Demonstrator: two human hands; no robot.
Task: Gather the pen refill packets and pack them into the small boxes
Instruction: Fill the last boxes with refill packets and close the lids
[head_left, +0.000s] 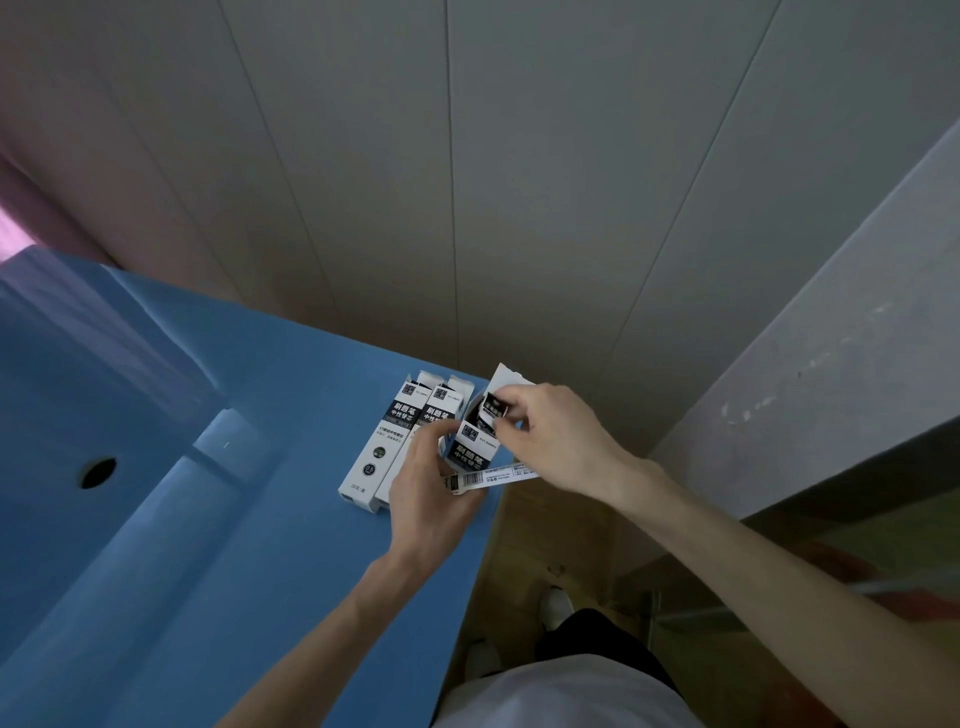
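My left hand (431, 493) grips a small white-and-dark box (475, 447) from below, held upright with its top flap open. At the box's mouth my right hand (550, 441) pinches a refill packet (493, 405), whose dark top end shows just inside the opening. Under my hands lies a flat white strip with a barcode (485, 478), partly hidden. Two more small boxes (382, 441) lie side by side on the blue table (260, 519), just left of my left hand, their top flaps open.
The table's right edge runs right below my hands, with wooden floor (545, 530) and my shoes beneath. A round hole (97, 472) is in the blue surface at far left. A grey wall stands behind, a grey ledge (831, 374) to the right.
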